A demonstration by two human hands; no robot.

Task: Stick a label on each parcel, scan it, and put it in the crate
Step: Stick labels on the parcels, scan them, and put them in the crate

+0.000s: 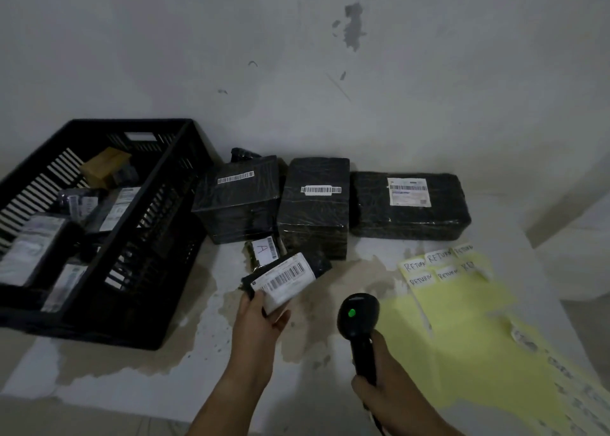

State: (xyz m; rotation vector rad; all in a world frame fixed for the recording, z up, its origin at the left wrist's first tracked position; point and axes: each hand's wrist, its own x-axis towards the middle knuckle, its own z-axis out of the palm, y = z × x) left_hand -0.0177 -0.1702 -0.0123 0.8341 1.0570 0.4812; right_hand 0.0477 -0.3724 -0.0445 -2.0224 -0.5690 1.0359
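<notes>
My left hand [260,320] grips a small black parcel [317,265] with a white barcode label, held tilted above the table. My right hand [383,389] holds a black barcode scanner [358,316] by its handle; a green light glows on its head, which points toward the parcel. The black slatted crate [148,237] stands at the left with several labelled parcels inside. A yellow backing sheet [462,320] with handwritten "RETURN" labels [439,265] lies at the right.
Three big black wrapped parcels [237,198] [315,204] [409,204] stand in a row against the wall, each with a barcode label. A small parcel marked "A" [262,250] lies in front of them. The white table [198,386] is stained.
</notes>
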